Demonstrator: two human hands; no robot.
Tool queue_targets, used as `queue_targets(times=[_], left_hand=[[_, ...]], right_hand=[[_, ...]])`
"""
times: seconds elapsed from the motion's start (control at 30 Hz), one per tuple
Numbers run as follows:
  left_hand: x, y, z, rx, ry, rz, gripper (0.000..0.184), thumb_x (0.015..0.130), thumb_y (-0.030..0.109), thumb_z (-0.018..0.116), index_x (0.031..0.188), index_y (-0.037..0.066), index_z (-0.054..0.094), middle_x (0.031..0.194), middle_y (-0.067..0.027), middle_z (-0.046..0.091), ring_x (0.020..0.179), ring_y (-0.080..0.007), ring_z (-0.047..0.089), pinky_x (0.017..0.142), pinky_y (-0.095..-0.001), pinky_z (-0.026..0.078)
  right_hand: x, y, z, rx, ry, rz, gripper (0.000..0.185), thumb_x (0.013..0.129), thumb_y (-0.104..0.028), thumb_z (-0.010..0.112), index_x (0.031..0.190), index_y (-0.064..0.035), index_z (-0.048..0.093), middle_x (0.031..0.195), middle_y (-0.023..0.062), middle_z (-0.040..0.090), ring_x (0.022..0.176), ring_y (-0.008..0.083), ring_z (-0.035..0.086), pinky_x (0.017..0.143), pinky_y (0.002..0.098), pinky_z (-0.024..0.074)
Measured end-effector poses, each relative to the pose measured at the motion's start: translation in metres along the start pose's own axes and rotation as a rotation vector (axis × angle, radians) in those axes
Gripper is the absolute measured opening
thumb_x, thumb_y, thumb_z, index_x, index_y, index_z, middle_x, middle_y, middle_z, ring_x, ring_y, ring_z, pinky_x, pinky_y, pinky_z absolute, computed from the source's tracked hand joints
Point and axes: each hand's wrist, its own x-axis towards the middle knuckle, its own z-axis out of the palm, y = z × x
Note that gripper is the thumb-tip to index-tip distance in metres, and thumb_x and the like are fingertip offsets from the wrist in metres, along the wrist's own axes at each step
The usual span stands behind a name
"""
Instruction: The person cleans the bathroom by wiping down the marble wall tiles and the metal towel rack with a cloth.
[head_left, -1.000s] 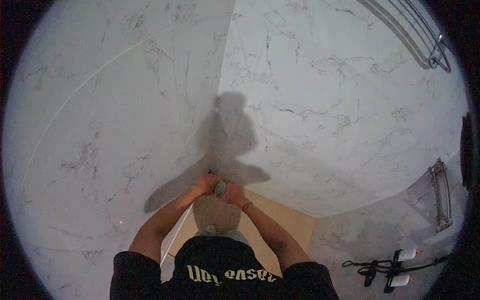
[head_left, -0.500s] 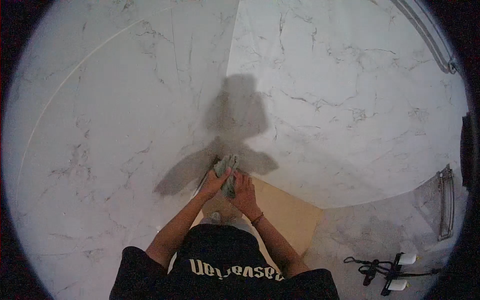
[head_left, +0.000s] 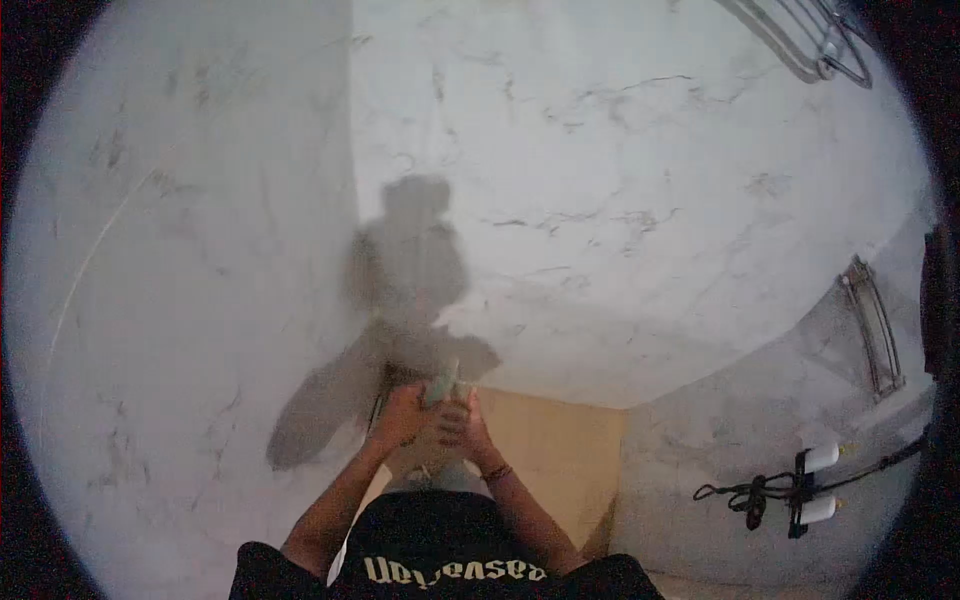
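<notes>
A crumpled grey-green cloth point(head_left: 442, 383) is bunched between my two hands, low in the middle of the head view. My left hand point(head_left: 403, 412) is closed on its left side. On the right side, my right hand point(head_left: 470, 425), with a bracelet at the wrist, has its fingers wrapped toward the cloth. Both hands are close together in front of my black shirt point(head_left: 430, 535), and the picture is slightly blurred. My fingers hide the lower part of the cloth.
Marbled walls point(head_left: 600, 150) meet in a corner ahead, with my shadow on them. A tan surface point(head_left: 550, 440) lies below. At right are a metal rack point(head_left: 875, 330), a wire rack point(head_left: 800, 40) higher up, and two white cylinders point(head_left: 820, 458) on a black bracket with cord.
The view has shifted, so the corner now appears farther left. My hands, still on the cloth, appear lower and nearer my body, and less of the cloth shows.
</notes>
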Motion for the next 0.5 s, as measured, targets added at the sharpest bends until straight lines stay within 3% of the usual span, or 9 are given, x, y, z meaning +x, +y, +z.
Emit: queue_targets(times=[0.07, 0.1, 0.17, 0.23, 0.27, 0.33, 0.37, 0.43, 0.5], left_hand=[[0.022, -0.049, 0.069, 0.038, -0.018, 0.438, 0.063, 0.096, 0.042, 0.07, 0.146, 0.007, 0.053, 0.135, -0.0242, 0.061, 0.126, -0.0361, 0.06, 0.106, -0.0484, 0.046], [0.015, -0.036, 0.073, 0.043, -0.028, 0.458, 0.063, 0.096, 0.042, 0.07, 0.146, 0.007, 0.053, 0.135, -0.0242, 0.061, 0.126, -0.0361, 0.06, 0.106, -0.0484, 0.046], [-0.011, 0.017, 0.065, 0.476, 0.052, 0.576, 0.071, 0.094, 0.045, 0.072, 0.151, 0.012, 0.048, 0.148, -0.0217, 0.05, 0.141, -0.0408, 0.046, 0.115, -0.0544, 0.038], [-0.014, 0.046, 0.043, 0.414, 0.076, 0.602, 0.07, 0.092, 0.046, 0.074, 0.148, 0.012, 0.05, 0.147, -0.0209, 0.052, 0.14, -0.0415, 0.046, 0.113, -0.0553, 0.039], [-0.007, 0.052, 0.038, 0.346, 0.094, 0.601, 0.07, 0.09, 0.047, 0.077, 0.146, 0.012, 0.053, 0.145, -0.0201, 0.053, 0.139, -0.0423, 0.047, 0.112, -0.0562, 0.04], [0.012, 0.021, 0.042, 0.254, 0.064, 0.571, 0.069, 0.089, 0.045, 0.078, 0.143, 0.011, 0.054, 0.144, -0.0206, 0.053, 0.138, -0.0417, 0.048, 0.111, -0.0553, 0.041], [0.017, 0.005, 0.04, 0.157, 0.03, 0.523, 0.067, 0.088, 0.044, 0.08, 0.141, 0.01, 0.055, 0.142, -0.0211, 0.054, 0.137, -0.0411, 0.05, 0.111, -0.0545, 0.042], [0.018, -0.007, 0.024, 0.091, 0.036, 0.431, 0.063, 0.088, 0.043, 0.08, 0.136, 0.008, 0.058, 0.138, -0.021, 0.056, 0.134, -0.0404, 0.052, 0.11, -0.0542, 0.043], [0.022, -0.016, 0.007, 0.03, 0.06, 0.342, 0.059, 0.089, 0.043, 0.08, 0.131, 0.007, 0.061, 0.134, -0.0208, 0.058, 0.131, -0.0397, 0.054, 0.108, -0.054, 0.044]], right_hand=[[-0.008, 0.02, 0.005, 0.445, -0.106, 0.001, 0.075, 0.098, -0.063, 0.056, 0.144, -0.0052, 0.045, 0.14, 0.0155, 0.055, 0.122, 0.029, 0.06, 0.101, 0.0447, 0.0527], [-0.011, 0.029, 0.008, 0.644, -0.125, -0.015, 0.077, 0.097, -0.065, 0.054, 0.147, -0.0062, 0.043, 0.143, 0.0153, 0.054, 0.125, 0.0299, 0.058, 0.103, 0.046, 0.0518], [-0.01, 0.017, 0.008, 0.936, 0.061, -0.001, 0.082, 0.097, -0.064, 0.055, 0.152, -0.0058, 0.037, 0.149, 0.0152, 0.048, 0.133, 0.0306, 0.052, 0.108, 0.0464, 0.0486], [-0.002, -0.019, 0.001, 1.211, 0.325, -0.001, 0.087, 0.098, -0.057, 0.06, 0.158, -0.0031, 0.029, 0.158, 0.0156, 0.039, 0.143, 0.0302, 0.043, 0.114, 0.0445, 0.0437], [0.01, -0.031, -0.026, 0.452, 0.239, -0.248, 0.084, 0.098, -0.059, 0.058, 0.158, -0.0063, 0.032, 0.158, 0.0149, 0.041, 0.144, 0.0317, 0.042, 0.116, 0.0464, 0.0402], [0.047, -0.042, -0.056, 0.855, 0.25, -0.052, 0.087, 0.087, -0.039, 0.079, 0.154, -0.0027, 0.036, 0.153, 0.0157, 0.047, 0.143, 0.0328, 0.044, 0.118, 0.0466, 0.0375], [0.057, -0.058, -0.071, 0.245, 0.336, -0.39, 0.083, 0.088, -0.033, 0.077, 0.154, -0.0031, 0.036, 0.152, 0.0154, 0.047, 0.141, 0.032, 0.045, 0.118, 0.0464, 0.0383], [0.067, -0.138, -0.071, -0.204, 0.418, -0.656, 0.077, 0.095, -0.036, 0.068, 0.155, -0.0035, 0.032, 0.151, 0.0139, 0.046, 0.138, 0.0309, 0.047, 0.117, 0.0465, 0.0388], [0.092, -0.218, -0.075, 0.204, 0.369, -0.576, 0.078, 0.102, -0.056, 0.047, 0.159, -0.0063, 0.026, 0.156, 0.0135, 0.04, 0.14, 0.0323, 0.045, 0.117, 0.0491, 0.0377]])
